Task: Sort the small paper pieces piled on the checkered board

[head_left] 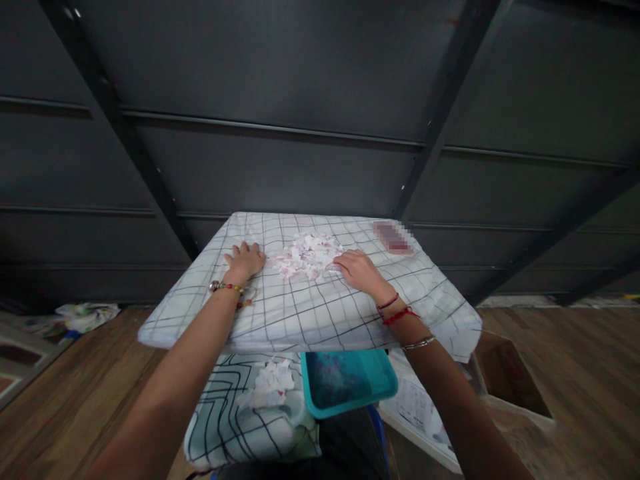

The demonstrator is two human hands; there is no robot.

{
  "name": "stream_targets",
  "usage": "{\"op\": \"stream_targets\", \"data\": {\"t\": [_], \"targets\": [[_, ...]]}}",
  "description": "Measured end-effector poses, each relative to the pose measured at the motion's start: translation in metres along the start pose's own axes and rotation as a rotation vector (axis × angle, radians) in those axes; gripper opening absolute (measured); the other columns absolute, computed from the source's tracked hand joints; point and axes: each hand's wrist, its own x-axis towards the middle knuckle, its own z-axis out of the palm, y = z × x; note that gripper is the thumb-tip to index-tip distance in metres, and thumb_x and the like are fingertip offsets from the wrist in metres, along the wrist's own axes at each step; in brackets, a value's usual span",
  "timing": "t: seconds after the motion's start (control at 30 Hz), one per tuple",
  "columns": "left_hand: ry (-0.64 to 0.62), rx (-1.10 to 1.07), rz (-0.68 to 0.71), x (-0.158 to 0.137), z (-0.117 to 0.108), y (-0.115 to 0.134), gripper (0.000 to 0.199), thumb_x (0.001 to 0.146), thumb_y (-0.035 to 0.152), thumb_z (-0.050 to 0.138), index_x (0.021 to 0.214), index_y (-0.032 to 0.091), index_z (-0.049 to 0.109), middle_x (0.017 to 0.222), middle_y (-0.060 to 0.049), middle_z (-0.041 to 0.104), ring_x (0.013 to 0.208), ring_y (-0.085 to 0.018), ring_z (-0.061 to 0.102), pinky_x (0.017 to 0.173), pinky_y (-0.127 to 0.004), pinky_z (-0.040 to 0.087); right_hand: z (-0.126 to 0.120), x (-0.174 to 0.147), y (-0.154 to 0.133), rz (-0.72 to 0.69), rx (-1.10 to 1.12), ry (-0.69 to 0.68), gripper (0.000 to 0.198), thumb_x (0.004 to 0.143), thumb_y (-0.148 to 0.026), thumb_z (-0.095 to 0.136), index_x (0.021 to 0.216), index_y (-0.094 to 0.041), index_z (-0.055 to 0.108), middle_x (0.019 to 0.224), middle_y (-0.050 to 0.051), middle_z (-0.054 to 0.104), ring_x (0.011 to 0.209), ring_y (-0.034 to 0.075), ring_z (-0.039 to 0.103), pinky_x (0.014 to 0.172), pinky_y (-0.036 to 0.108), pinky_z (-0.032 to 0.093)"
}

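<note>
A loose heap of small white paper-like scraps with pinkish marks (311, 253) lies on the middle of the checked cloth (295, 313) covering the table. My left hand (245, 261) rests flat on the cloth to the left of the heap, fingers spread, holding nothing. At the heap's right edge is my right hand (358, 269), its fingers bent together and touching the scraps. Whatever may be between those fingertips is too small to make out. Below the table edge, a teal plastic tray (350, 410) stands near my lap.
A blurred-out flat object (393, 238) lies at the table's back right. More white scraps (274, 379) sit on a patterned cushion or cloth (240, 437) below. An open cardboard box (513, 373) stands on the floor at right. Dark panels (300, 167) rise behind the table.
</note>
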Motion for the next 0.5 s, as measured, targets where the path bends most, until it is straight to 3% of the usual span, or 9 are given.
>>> {"op": "stream_targets", "data": {"t": [0.33,0.5], "targets": [[0.005,-0.001,0.006,-0.0035,-0.0035,0.0018,0.058,0.088,0.038,0.019,0.140,0.018,0.036,0.150,-0.016,0.023,0.137,-0.039,0.016,0.103,-0.065,0.018,0.0000,0.0004,-0.0001,-0.017,0.041,0.013,0.021,0.088,-0.014,0.044,0.092,-0.015,0.065,0.085,0.008,0.066,0.083,0.020,0.055,0.079,0.032,0.038],[0.002,0.000,0.008,-0.0045,-0.0047,0.0024,0.057,0.087,0.037,0.020,0.139,0.018,0.036,0.150,-0.016,0.024,0.137,-0.039,0.016,0.103,-0.065,0.018,0.0005,0.0050,-0.0034,-0.027,-0.001,-0.064,0.022,0.087,-0.010,0.044,0.089,-0.015,0.065,0.082,0.008,0.066,0.082,0.020,0.054,0.077,0.033,0.035]]}}
